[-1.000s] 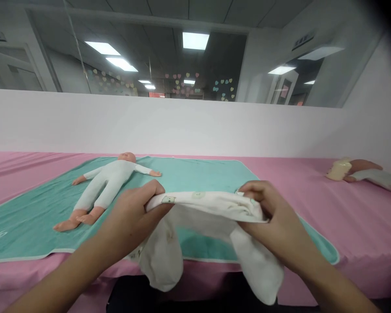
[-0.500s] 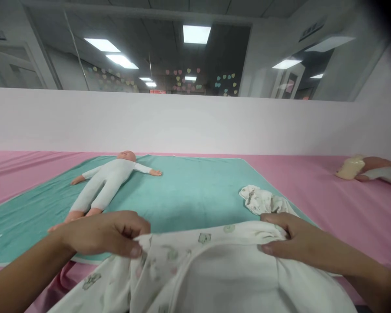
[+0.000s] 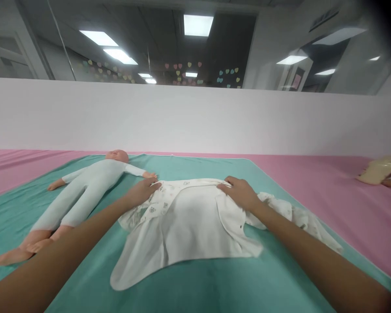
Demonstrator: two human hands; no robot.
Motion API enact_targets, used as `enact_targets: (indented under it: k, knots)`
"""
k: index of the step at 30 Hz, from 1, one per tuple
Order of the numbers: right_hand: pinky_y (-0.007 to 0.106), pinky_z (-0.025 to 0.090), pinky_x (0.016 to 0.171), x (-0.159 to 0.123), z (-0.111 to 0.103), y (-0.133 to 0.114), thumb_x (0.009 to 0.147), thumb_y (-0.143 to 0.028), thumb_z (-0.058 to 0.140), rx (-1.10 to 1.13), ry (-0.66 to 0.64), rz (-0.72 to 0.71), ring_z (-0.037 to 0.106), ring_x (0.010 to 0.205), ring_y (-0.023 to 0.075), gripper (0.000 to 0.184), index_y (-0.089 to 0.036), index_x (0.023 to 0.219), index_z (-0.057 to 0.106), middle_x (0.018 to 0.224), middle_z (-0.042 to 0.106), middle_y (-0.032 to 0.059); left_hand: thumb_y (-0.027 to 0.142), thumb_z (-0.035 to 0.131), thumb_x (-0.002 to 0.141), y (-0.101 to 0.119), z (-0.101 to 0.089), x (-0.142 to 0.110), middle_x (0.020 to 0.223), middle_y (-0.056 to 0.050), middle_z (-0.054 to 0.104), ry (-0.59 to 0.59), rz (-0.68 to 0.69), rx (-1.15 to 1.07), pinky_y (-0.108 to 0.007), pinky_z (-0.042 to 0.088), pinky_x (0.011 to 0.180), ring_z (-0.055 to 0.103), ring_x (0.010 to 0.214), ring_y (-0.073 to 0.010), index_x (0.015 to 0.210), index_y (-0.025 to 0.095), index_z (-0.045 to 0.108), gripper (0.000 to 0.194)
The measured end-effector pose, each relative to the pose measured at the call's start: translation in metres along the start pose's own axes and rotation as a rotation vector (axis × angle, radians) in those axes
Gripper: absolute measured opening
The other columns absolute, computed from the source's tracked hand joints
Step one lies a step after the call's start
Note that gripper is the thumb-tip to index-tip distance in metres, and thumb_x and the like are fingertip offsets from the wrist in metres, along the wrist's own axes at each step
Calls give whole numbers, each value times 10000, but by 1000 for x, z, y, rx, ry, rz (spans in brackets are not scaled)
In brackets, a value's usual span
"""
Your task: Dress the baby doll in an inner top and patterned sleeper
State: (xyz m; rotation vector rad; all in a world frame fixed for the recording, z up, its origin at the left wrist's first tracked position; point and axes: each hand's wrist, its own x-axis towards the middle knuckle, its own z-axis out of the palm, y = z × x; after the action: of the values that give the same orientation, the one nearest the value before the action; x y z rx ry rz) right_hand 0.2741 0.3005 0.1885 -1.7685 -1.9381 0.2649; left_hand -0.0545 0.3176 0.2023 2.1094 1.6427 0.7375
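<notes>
A white baby garment (image 3: pixel 185 224) with a small printed pattern lies spread on the teal mat (image 3: pixel 195 167), right next to a baby doll (image 3: pixel 87 187) in a white suit. My left hand (image 3: pixel 141 192) is at the garment's top edge near the doll's outstretched arm, and my right hand (image 3: pixel 239 193) grips the same edge further right. Both hands seem to hold the cloth down against the mat. A crumpled printed stretch of cloth (image 3: pixel 296 215) trails out to the right of my right forearm.
The mat lies on a bed with a pink sheet (image 3: pixel 316 191), and a low white partition (image 3: pixel 195 117) runs behind it. A cream bottle-shaped object (image 3: pixel 376 171) sits on the sheet at the far right edge. Glass with reflected ceiling lights stands above the partition.
The garment has come down from the air and now lies flat on the mat beside the doll. Both hands moved down and forward with it, and the view tilted slightly.
</notes>
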Motion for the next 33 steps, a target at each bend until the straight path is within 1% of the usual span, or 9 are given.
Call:
enact_targets:
  k: [2,6,10,14,19,22,24,28,33]
  knots:
    - [257,298,584,30,22,8,814,-591,371,-81,6,3,520,699,164,421,-219,836,566,751,601,28,532,355,806,-20,12,30,1068,-93,609,-29,42,119,-295,374,851,478,1100,-271,788,190,571,405]
    - [271,300,603,74,53,22,833,-587,325,-258,10,5,539,759,197,461,-213,945,572,822,619,71,521,248,859,-49,28,79,931,-95,627,-44,0,339,-302,398,700,562,852,-241,959,191,560,465]
    - [313,353,703,93,72,28,863,-458,365,-387,154,-38,540,845,217,347,-197,1002,545,914,613,75,421,262,891,-55,45,104,1004,-104,591,117,22,600,-337,400,751,530,924,-244,1084,188,523,399]
    - [376,331,901,72,85,25,836,-326,446,-351,336,-208,468,1038,232,268,-187,1053,521,1113,551,77,340,351,883,-44,66,87,1180,-110,493,280,222,672,-401,351,897,433,1084,-253,1170,191,476,347]
    - [367,313,1006,25,90,31,836,-403,423,-153,162,-205,397,1185,214,410,-197,1188,471,1293,459,57,327,425,857,-31,81,39,1194,-59,490,155,405,591,-363,333,939,402,1129,-216,1122,217,482,292]
    - [392,285,1048,14,93,35,834,-415,405,-140,54,-132,324,1267,229,530,-161,1300,387,1386,365,83,295,422,853,-28,86,31,1152,-66,507,94,363,630,-349,355,902,415,1104,-214,1087,211,494,258]
    - [387,259,1070,14,95,34,841,-329,378,-167,35,-165,297,1289,220,508,-151,1317,379,1410,331,85,262,378,863,-28,89,37,1112,-87,520,93,283,682,-357,370,860,439,1065,-225,1049,195,506,235]
    - [383,213,1096,19,98,31,798,-136,331,-243,52,-320,263,1311,191,507,-157,1297,421,1412,335,69,179,327,845,-29,92,66,1057,-126,550,92,77,733,-420,372,829,488,1012,-265,1002,158,522,252]
    - [394,242,1091,20,95,33,804,-105,317,-206,21,-383,271,1315,176,483,-172,1258,471,1397,367,56,130,334,804,-32,88,109,863,-115,616,73,-59,673,-401,411,759,582,816,-240,936,132,538,243]
